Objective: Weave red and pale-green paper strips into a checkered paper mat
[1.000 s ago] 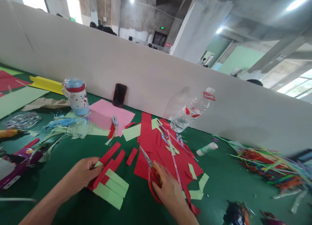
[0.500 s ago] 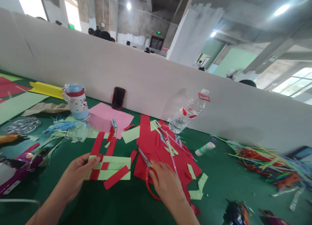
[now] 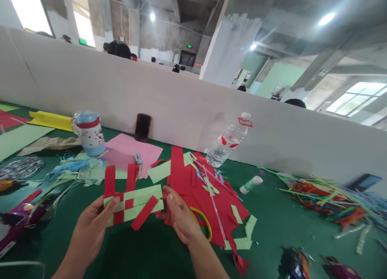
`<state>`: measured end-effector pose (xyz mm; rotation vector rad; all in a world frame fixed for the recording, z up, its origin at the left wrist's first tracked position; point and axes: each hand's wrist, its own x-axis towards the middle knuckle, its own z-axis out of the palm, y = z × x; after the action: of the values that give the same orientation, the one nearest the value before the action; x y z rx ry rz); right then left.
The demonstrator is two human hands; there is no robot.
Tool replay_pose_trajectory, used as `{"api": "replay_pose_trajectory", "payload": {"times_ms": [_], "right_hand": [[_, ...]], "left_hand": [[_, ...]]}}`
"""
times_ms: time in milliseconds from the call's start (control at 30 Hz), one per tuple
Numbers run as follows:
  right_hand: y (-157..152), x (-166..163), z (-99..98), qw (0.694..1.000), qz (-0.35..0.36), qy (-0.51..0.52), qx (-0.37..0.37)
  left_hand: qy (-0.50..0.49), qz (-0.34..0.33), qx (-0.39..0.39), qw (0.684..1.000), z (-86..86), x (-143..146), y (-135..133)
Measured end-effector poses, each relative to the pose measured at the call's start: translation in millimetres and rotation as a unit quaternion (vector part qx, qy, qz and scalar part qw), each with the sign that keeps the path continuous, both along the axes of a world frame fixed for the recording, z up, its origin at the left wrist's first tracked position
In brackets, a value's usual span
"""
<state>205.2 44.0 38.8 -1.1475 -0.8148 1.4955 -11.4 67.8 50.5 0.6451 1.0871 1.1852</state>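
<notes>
My left hand (image 3: 89, 226) pinches the left edge of a loose weave of red and light-green paper strips (image 3: 133, 198), thumb on top, holding it just above the green table. My right hand (image 3: 181, 218) is closed on the weave's right edge, thumb against the green strips. Scissors with a yellow-lined handle (image 3: 204, 224) lie on the red paper scraps (image 3: 208, 192) just behind my right hand, with the blades hidden.
A spotted lidded cup (image 3: 89, 134), pink paper (image 3: 133, 150) and a dark phone (image 3: 142, 127) leaning on the beige partition (image 3: 181, 105) stand beyond. Right of them are a tilted water bottle (image 3: 228, 144), a glue stick (image 3: 250, 184) and a heap of coloured straws (image 3: 332, 194).
My right hand let go of the scissors and moved left to the weave. My left hand turned the strips and raised them, so the weave now faces me.
</notes>
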Motion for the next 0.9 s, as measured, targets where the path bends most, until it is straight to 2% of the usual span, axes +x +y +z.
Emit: {"api": "replay_pose_trajectory", "payload": {"times_ms": [167, 367, 433, 633, 700, 767, 900], "right_hand": [[-4.6, -16.5, -7.0, 1.0, 0.009, 0.021, 0.003], [-6.2, -4.4, -9.7, 0.995, -0.028, -0.098, 0.021], [-7.1, -1.9, -9.4, 0.997, -0.039, -0.067, 0.03], [-14.0, -22.9, -10.5, 0.995, 0.035, 0.092, 0.021], [-15.6, -31.6, -11.6, 0.992, 0.013, 0.125, 0.011], [-15.7, -36.8, -12.5, 0.989, -0.037, 0.141, 0.012], [-12.5, -37.2, -13.5, 0.978, -0.108, 0.169, 0.055]], "left_hand": [[-0.025, -0.014, -0.031, 0.999, -13.3, 4.3, 2.0], [-0.04, 0.041, -0.04, 0.998, -20.0, 5.3, 7.9], [-0.044, 0.052, -0.04, 0.997, -16.9, 9.4, 7.1], [-0.068, 0.037, -0.024, 0.997, -9.1, 39.5, -7.3], [-0.077, 0.036, -0.019, 0.996, -10.8, 49.5, -13.2], [-0.085, 0.038, -0.017, 0.995, -13.0, 57.2, -17.9], [-0.098, 0.026, -0.022, 0.995, -14.0, 65.6, -22.6]]}}
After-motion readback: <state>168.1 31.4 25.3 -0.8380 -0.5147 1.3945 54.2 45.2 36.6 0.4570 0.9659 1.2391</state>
